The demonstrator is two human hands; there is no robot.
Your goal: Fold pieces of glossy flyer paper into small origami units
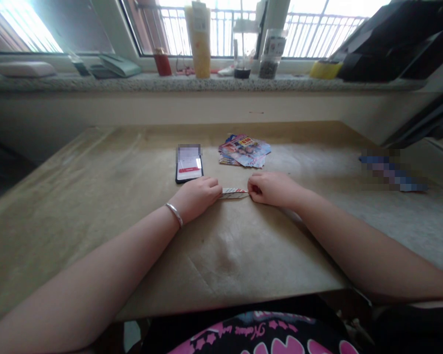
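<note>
A narrow folded strip of printed paper spans the gap between my hands, low over the table or resting on it. My left hand, with a silver bangle on the wrist, has its fingers closed on the strip's left end. At the other end, my right hand pinches the paper between thumb and curled fingers. Just beyond my left hand lies a phone with its screen lit. Past the strip sits a fanned pile of colourful printed leaflets.
The table has a beige cover. At the far right lies a blurred dark strip. On the stone windowsill stand a tall yellow bottle, a red-filled jar, a clear container and a yellow tape roll.
</note>
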